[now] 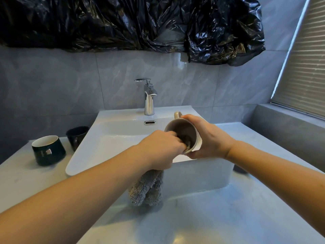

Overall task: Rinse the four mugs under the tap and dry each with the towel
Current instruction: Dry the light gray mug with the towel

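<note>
My right hand (209, 138) grips a cream mug (179, 124) tipped on its side over the front right corner of the white basin (84, 152), mouth facing left. My left hand (161, 148) is closed on a grey fluffy towel (146, 189) and pushes part of it into the mug's mouth; the rest hangs down below my fist. Two dark mugs stand upright on the counter left of the basin: a black one with a white inside (47, 150) and a black one (77, 136) behind it. A dark object (240, 169) shows partly behind my right forearm.
The chrome tap (149, 97) stands at the back of the basin, no water running. The pale counter (219, 208) spreads in front and to the right. A grey ledge (284, 124) and a window blind (306, 71) are at the right. Black plastic sheeting (123, 23) covers the wall above.
</note>
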Action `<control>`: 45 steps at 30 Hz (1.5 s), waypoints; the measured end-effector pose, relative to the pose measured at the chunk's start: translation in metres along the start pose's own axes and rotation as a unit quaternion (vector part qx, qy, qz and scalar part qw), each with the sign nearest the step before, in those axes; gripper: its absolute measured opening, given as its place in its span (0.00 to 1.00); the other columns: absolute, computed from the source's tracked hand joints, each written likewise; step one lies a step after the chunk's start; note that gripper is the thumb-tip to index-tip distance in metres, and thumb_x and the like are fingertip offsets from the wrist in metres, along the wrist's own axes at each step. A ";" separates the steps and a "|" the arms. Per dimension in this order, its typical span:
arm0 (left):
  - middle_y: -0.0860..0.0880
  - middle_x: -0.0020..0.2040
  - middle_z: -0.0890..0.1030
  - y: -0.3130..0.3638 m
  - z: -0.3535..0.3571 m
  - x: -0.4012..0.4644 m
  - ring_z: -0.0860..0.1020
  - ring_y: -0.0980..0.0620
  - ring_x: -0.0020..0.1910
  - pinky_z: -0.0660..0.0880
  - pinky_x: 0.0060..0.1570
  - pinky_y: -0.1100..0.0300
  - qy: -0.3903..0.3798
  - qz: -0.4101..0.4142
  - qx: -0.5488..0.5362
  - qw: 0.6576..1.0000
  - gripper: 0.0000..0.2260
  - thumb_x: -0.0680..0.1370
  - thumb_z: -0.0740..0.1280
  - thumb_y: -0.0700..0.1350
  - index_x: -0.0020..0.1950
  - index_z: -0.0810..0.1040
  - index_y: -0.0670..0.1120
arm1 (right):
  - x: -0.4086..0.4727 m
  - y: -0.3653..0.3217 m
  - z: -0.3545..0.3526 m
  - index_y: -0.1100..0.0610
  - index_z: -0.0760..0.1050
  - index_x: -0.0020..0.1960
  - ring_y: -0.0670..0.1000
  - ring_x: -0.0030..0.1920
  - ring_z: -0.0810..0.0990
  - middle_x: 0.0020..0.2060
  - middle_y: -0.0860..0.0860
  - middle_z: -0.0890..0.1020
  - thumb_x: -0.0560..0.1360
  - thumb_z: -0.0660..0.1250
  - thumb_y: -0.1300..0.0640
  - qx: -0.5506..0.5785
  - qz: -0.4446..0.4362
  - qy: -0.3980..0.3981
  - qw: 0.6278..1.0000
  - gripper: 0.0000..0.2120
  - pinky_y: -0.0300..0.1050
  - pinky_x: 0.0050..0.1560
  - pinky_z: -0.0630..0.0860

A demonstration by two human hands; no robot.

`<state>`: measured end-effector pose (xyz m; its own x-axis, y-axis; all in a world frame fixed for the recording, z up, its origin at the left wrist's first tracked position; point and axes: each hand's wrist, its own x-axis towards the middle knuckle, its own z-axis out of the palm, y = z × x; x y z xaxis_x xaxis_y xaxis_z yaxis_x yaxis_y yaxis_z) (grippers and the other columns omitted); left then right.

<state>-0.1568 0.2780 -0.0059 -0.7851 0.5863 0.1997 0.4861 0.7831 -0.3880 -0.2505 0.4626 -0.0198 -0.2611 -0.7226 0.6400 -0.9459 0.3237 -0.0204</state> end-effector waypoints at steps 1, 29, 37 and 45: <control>0.52 0.53 0.79 0.002 0.000 0.003 0.75 0.47 0.54 0.65 0.38 0.57 0.000 -0.024 -0.039 0.999 0.15 0.73 0.63 0.38 0.58 0.76 0.51 | 0.000 0.001 -0.001 0.60 0.65 0.71 0.53 0.58 0.77 0.63 0.54 0.78 0.61 0.80 0.49 -0.012 0.002 0.003 1.000 0.45 0.41 0.59 0.74; 0.46 0.47 0.80 0.026 0.006 0.012 0.78 0.40 0.46 0.67 0.39 0.55 0.082 -0.181 -0.231 0.952 0.02 0.79 0.63 0.42 0.49 0.73 0.49 | 0.014 0.006 -0.001 0.55 0.58 0.73 0.65 0.58 0.76 0.63 0.62 0.75 0.68 0.74 0.44 -0.060 -0.057 0.005 0.997 0.41 0.63 0.55 0.76; 0.48 0.57 0.79 0.026 0.015 0.005 0.76 0.43 0.54 0.64 0.37 0.54 0.122 -0.164 -0.063 0.977 0.16 0.77 0.61 0.39 0.64 0.72 0.48 | 0.006 0.005 -0.002 0.52 0.54 0.76 0.63 0.66 0.73 0.70 0.58 0.70 0.71 0.75 0.49 0.003 -0.025 -0.005 1.000 0.42 0.63 0.59 0.75; 0.46 0.61 0.78 0.012 0.004 0.000 0.75 0.44 0.57 0.63 0.39 0.55 0.037 -0.104 0.068 0.992 0.16 0.79 0.56 0.38 0.66 0.71 0.45 | 0.001 0.012 -0.045 0.57 0.75 0.68 0.57 0.44 0.77 0.48 0.58 0.78 0.76 0.69 0.55 -0.175 -0.060 -0.021 0.983 0.21 0.50 0.44 0.80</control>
<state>-0.1526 0.2866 -0.0136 -0.8302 0.4331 0.3509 0.2572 0.8561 -0.4483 -0.2537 0.4930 0.0155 -0.1656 -0.7909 0.5891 -0.8485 0.4187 0.3237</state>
